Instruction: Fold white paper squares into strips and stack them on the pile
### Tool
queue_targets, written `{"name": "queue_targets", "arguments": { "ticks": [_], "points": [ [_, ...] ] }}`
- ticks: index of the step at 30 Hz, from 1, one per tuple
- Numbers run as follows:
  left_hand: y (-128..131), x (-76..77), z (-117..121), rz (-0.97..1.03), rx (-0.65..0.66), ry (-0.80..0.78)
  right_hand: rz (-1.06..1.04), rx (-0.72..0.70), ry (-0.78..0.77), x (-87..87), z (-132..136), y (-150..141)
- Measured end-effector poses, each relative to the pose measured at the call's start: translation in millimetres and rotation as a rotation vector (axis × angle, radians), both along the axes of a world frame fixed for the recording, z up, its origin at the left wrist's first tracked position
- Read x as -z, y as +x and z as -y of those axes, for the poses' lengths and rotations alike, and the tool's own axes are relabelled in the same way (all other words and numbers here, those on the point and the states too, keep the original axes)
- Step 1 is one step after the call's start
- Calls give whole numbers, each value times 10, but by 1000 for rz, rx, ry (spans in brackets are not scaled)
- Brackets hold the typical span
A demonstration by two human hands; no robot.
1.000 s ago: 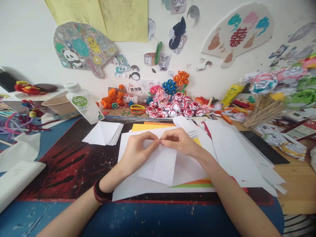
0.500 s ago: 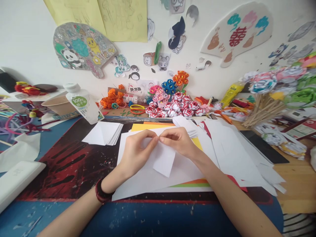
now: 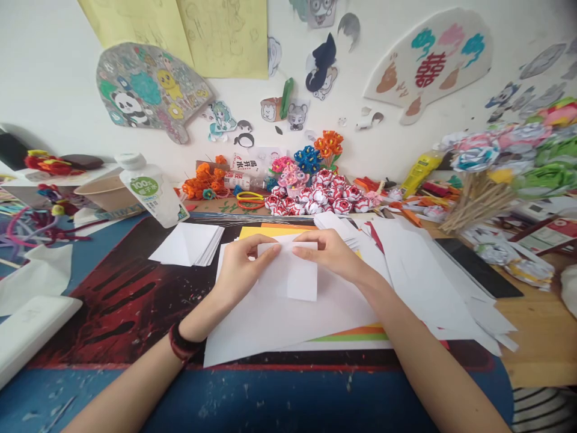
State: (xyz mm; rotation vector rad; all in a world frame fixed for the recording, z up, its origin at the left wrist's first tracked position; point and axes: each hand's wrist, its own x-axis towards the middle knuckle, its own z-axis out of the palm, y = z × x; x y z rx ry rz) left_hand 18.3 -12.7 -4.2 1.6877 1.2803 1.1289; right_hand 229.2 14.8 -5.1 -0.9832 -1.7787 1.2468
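A small white sheet of paper [image 3: 302, 281] with a vertical crease hangs between my hands, above larger white sheets. My left hand [image 3: 241, 264] pinches its upper left part between thumb and fingers. At the upper right edge, my right hand [image 3: 331, 255] holds it the same way, thumb in front and fingers behind. Under the hands lies a big white sheet [image 3: 243, 337] over yellow, orange and green ones. To the left is a stack of white paper squares [image 3: 187, 243]. Another small white stack [image 3: 336, 227] sits just behind my right hand.
Loose white sheets [image 3: 419, 276] and a dark flat slab [image 3: 480, 267] lie to the right. A white bottle [image 3: 152, 191] leans at the back left, near scissors [image 3: 250, 199] and red-and-white paper flowers [image 3: 322, 195]. A white case [image 3: 36, 331] is at the left edge.
The small paper has been turned to face me and now looks wider and more upright. My hands have moved slightly apart along its top edge.
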Motion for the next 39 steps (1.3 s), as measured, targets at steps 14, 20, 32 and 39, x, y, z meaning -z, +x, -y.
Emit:
{"name": "queue_targets", "arguments": {
  "ticks": [14, 20, 32, 39],
  "points": [
    [41, 162, -108, 349, -40, -334, -116, 72, -306, 196, -100, -28],
    [47, 162, -103, 376, -23, -359, -139, 89, -333, 192, -103, -32],
    [7, 281, -158, 434, -13, -402, -199, 139, -423, 375, -126, -90],
    [22, 266, -152, 438, -38, -410, -223, 171, -427, 374, -114, -94]
  ]
}}
